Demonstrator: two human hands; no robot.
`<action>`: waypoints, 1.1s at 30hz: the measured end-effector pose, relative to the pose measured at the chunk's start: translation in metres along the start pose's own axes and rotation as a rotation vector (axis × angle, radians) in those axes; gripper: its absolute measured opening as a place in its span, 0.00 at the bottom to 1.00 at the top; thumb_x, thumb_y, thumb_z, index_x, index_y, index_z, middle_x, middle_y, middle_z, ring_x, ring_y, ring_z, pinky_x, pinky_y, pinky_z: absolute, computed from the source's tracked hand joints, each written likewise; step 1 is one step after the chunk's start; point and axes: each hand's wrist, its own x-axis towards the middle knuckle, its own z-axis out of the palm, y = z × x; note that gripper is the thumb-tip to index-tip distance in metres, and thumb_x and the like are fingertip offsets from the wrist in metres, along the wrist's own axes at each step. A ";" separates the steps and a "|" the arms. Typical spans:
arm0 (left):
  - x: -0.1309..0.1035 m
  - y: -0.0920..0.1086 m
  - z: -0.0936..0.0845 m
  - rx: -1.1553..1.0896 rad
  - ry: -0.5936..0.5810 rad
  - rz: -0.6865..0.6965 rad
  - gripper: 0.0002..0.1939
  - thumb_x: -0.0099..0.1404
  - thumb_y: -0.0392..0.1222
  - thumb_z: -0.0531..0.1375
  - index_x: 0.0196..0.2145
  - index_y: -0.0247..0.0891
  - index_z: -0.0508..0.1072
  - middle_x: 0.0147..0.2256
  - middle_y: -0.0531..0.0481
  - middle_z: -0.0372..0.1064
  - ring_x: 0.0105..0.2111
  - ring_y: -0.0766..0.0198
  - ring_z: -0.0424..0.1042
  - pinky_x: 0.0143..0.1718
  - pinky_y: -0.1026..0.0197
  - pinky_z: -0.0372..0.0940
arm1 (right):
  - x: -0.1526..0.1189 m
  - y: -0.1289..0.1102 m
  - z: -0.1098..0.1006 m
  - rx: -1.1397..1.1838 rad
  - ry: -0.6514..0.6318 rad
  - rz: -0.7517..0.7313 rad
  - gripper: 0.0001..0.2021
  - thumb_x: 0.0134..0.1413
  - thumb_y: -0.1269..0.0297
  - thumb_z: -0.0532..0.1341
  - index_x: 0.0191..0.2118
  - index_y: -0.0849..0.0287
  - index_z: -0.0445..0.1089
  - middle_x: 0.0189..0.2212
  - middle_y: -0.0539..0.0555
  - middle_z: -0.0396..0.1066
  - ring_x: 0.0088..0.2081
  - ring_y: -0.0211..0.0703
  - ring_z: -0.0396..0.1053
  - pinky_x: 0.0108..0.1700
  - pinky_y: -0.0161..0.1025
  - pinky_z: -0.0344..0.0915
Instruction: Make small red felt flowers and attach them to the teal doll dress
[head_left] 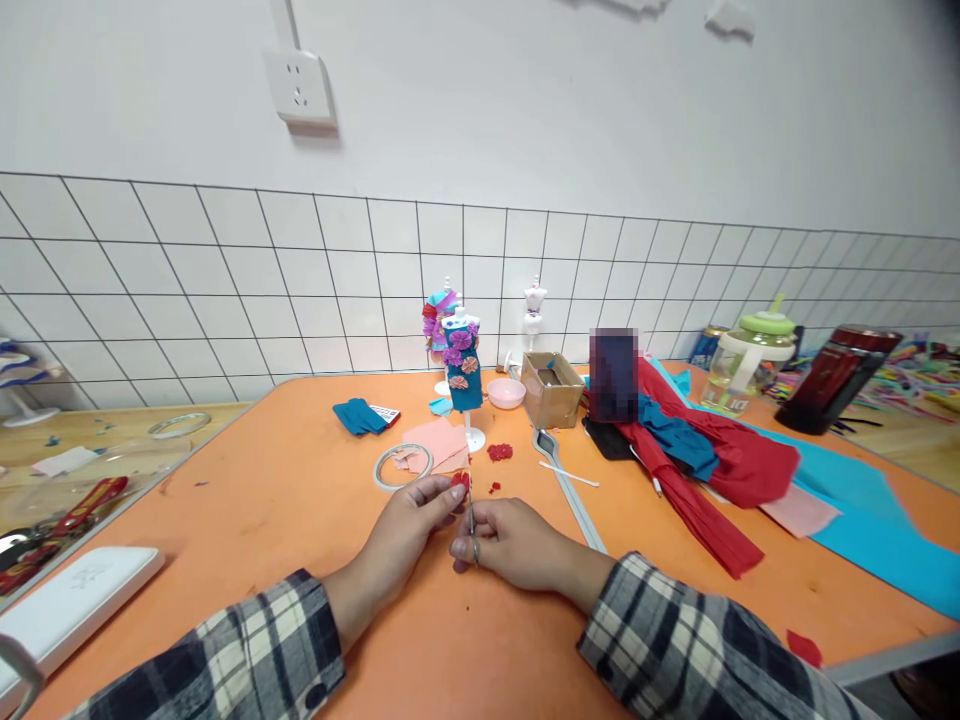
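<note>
My left hand [415, 518] pinches a small piece of red paper [460, 481] between thumb and fingers. In my right hand [514, 540] is a pair of small metal scissors [472, 520], its blades pointing up and away at the red paper's right side. Just beyond my hands lie a pile of tiny red scraps [499, 453] and a smaller red cluster [495, 488]. Behind them stands a miniature dress form [461, 370] in a blue dress with purple and peach paper flowers. Whether the blades are closed on the paper is too small to tell.
A tape ring [403, 466] lies by pink paper [435, 440]. Farther back are a pink bowl [506, 393], a cardboard box [553, 390] and two more dress forms. Red and blue crepe paper [750, 455], a tumbler [836, 380] and a green-lidded bottle [750, 360] occupy the right.
</note>
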 end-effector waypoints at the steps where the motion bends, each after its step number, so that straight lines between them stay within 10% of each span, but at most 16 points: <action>1: 0.000 0.000 0.000 0.000 -0.001 0.001 0.13 0.55 0.49 0.68 0.27 0.37 0.75 0.24 0.51 0.71 0.26 0.62 0.69 0.31 0.61 0.63 | 0.000 0.000 0.000 0.004 -0.001 -0.002 0.10 0.55 0.57 0.62 0.33 0.59 0.70 0.31 0.52 0.77 0.29 0.38 0.70 0.30 0.32 0.59; 33: -0.001 0.002 0.007 0.131 0.064 0.054 0.14 0.59 0.51 0.63 0.28 0.37 0.68 0.25 0.55 0.63 0.26 0.67 0.61 0.30 0.64 0.60 | -0.001 0.001 0.001 0.018 -0.046 0.026 0.07 0.58 0.60 0.59 0.36 0.59 0.67 0.32 0.52 0.77 0.25 0.34 0.64 0.27 0.31 0.58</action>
